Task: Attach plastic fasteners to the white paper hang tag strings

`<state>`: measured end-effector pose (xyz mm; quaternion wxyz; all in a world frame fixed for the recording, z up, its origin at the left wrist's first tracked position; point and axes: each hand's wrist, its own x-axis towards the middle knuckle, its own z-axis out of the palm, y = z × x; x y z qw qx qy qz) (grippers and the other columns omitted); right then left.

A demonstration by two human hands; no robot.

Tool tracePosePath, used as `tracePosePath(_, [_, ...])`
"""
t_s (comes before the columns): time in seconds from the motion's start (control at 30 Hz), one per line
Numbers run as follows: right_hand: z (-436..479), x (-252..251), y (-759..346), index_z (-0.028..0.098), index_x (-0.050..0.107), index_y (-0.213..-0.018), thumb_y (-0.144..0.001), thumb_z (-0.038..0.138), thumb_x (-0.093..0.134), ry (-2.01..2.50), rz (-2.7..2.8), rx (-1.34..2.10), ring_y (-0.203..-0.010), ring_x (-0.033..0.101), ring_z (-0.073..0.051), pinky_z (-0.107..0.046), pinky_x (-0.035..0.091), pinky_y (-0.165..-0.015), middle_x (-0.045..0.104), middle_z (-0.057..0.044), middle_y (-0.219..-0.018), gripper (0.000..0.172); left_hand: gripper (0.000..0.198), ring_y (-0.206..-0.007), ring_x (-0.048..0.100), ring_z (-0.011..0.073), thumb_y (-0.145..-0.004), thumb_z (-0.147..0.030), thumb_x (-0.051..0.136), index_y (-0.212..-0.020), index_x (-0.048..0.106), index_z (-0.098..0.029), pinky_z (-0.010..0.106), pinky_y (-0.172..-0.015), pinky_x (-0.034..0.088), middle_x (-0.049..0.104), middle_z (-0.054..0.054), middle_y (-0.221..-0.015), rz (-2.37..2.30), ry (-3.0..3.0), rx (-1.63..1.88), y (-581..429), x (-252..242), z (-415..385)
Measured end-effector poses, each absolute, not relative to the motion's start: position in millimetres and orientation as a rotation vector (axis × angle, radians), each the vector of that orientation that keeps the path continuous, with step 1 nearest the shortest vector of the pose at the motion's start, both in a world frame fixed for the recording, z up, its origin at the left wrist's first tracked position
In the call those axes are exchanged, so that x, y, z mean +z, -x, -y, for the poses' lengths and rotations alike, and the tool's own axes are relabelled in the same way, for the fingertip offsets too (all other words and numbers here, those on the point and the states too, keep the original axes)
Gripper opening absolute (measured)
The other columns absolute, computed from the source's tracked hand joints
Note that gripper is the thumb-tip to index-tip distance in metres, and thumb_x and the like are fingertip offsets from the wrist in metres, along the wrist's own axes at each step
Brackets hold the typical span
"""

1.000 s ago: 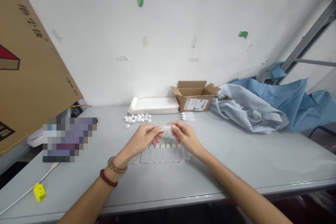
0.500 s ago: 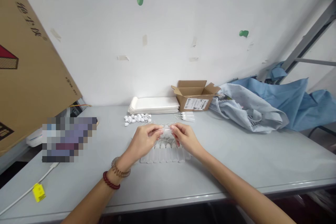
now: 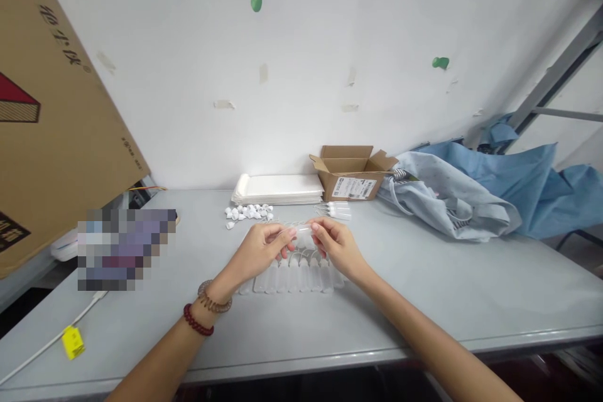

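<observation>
A small clear plastic tube (image 3: pixel 304 230) is held lengthwise across the gap between two hands, above the gray table (image 3: pixel 292 326). Its left end is pinched between thumb and forefinger of the left hand (image 3: pixel 264 248), its right end likewise by the right hand (image 3: pixel 338 246); the other fingers are curled below. A row of translucent tubes (image 3: pixel 294 277) is laid out just beneath, and loose white caps (image 3: pixel 249 211) are scattered behind the left hand.
</observation>
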<state>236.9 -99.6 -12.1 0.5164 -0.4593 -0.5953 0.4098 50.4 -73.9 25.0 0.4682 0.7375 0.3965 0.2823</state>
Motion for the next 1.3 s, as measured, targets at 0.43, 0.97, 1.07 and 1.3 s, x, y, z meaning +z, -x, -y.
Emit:
tracePosePath(0.43, [96,-8,-237,0.017,0.049,-0.065,-0.077,0.054,0.06,1.052,1.248,1.266,-0.041,0.032,-0.006,-0.023,0.041,-0.035,0.035,0.006,-0.056,0.04,0.034,-0.06,0.05,0.0127,-0.092,-0.031,0.045,-0.063,0.054,-0.016,0.024,-0.06,0.038,0.056,0.0,-0.06,-0.99,-2.35,0.862,-53,14,75])
tracePosePath(0.97, [87,-11,-250,0.017,0.053,-0.07,-0.078,0.055,0.056,1.258,1.243,1.066,-0.042,0.043,-0.009,-0.024,0.04,-0.042,0.049,0.003,-0.054,0.039,0.023,-0.091,0.061,0.0202,-0.091,-0.03,0.048,-0.105,0.063,-0.019,0.031,-0.08,0.047,0.067,0.008,-0.098,-1.06,-2.644,0.748,-37,5,54])
tracePosePath(1.07, [79,-14,-270,0.017,0.058,-0.085,-0.083,0.048,0.05,1.383,1.408,0.698,-0.051,0.052,-0.013,-0.025,0.042,-0.05,0.056,0.0,-0.062,0.032,0.026,-0.102,0.059,0.0258,-0.089,-0.023,0.046,-0.105,0.064,-0.016,0.036,-0.088,0.045,0.066,0.011,-0.106,-1.536,-2.626,0.548,-11,8,36])
tracePosePath(1.3, [63,-18,-315,0.016,0.059,-0.085,-0.078,0.033,0.052,1.664,1.64,0.497,-0.059,0.056,-0.015,-0.027,0.041,-0.062,0.06,0.0,-0.063,0.02,0.034,-0.106,0.059,0.0321,-0.084,-0.021,0.045,-0.109,0.066,-0.015,0.039,-0.084,0.047,0.066,0.016,-0.112,-1.992,-2.435,0.218,30,11,15])
